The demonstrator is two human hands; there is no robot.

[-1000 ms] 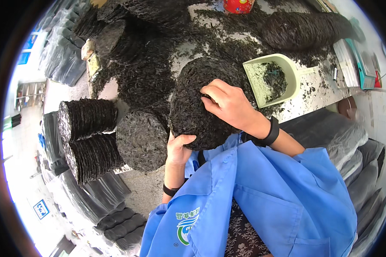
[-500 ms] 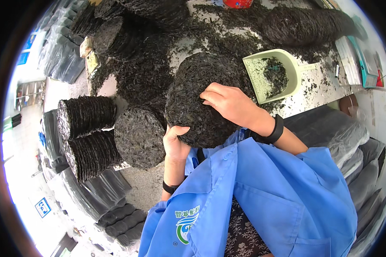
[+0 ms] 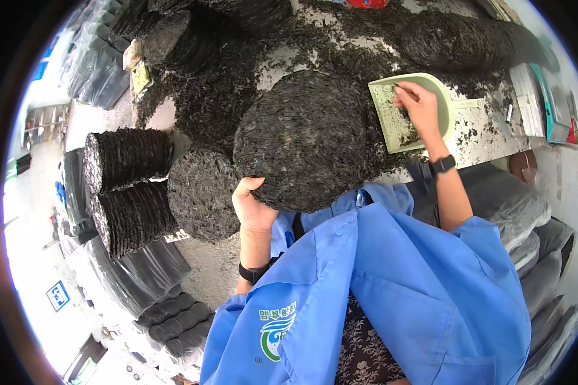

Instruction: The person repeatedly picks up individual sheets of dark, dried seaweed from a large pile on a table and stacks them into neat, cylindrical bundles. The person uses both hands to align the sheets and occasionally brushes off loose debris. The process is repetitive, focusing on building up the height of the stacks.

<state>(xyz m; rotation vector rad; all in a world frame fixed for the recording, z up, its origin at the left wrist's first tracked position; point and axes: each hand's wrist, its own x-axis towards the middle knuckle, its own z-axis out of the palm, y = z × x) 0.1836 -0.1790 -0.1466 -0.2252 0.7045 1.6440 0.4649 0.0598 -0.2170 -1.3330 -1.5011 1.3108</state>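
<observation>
My left hand (image 3: 253,204) grips the near left edge of a large round dark cake of dried seaweed (image 3: 302,141), its thumb on top and the other fingers hidden beneath. The cake tilts toward me at the table's near side. To its right, my right hand (image 3: 420,109) is over a pale green dustpan (image 3: 444,106), the fingers pinched together. A small dark bit, looking like a seaweed scrap, shows at the fingertips. Dark scraps also lie in the dustpan.
Another round seaweed cake (image 3: 203,192) and two ridged stacks (image 3: 135,215) stand at the left. More stacks (image 3: 180,42) are at the far left, and a long roll-like stack (image 3: 462,42) lies far right. Loose seaweed covers much of the table (image 3: 472,138). Plastic-wrapped bundles (image 3: 494,192) sit below right.
My right hand has left the seaweed cake's surface and moved right, over the dustpan. My left hand still holds the cake, which now shows more of its face.
</observation>
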